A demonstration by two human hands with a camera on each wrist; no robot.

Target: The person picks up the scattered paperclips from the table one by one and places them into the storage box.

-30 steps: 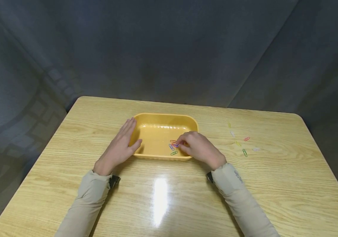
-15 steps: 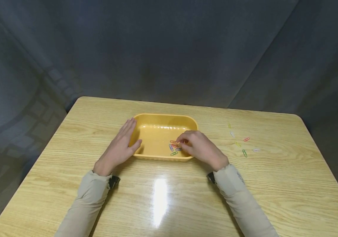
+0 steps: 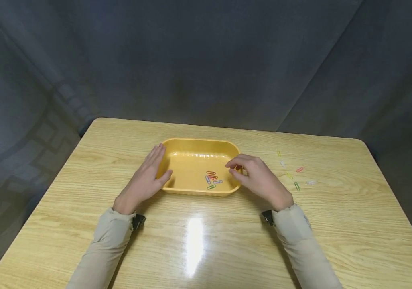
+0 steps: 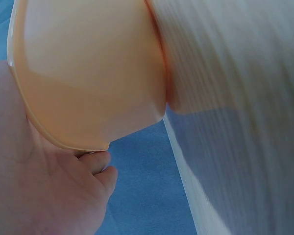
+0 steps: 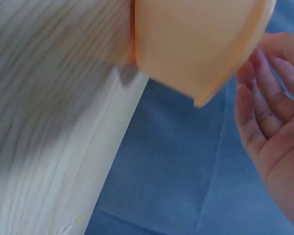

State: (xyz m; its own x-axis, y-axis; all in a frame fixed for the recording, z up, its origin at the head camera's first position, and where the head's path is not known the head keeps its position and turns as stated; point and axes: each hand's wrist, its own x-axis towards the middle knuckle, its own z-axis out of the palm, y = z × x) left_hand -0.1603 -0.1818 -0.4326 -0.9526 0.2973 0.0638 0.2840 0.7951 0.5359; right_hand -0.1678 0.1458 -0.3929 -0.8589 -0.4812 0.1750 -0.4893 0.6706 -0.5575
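Note:
A yellow plastic tray (image 3: 185,162) lies on the table, and several coloured paper clips (image 3: 218,182) sit together near its right front corner. My left hand (image 3: 143,180) rests on the tray's left end with straight fingers and the thumb over the rim. In the left wrist view the palm lies along the tray wall (image 4: 88,73). Over the tray's right rim hovers my right hand (image 3: 258,176), fingers loosely bent and a gap between thumb and fingertips. The right wrist view shows the bent fingers beside the rim, with nothing seen between them.
To the right of the tray, several more paper clips lie scattered on the wooden table: a green clip (image 3: 297,186), a pink clip (image 3: 299,169), a white clip (image 3: 311,182) and yellow ones. A dark curtain (image 3: 206,64) hangs behind the table's far edge.
My right hand has let go of a purple paper clip in the tray and drawn back to the right, up to the rim. The left hand has stayed put.

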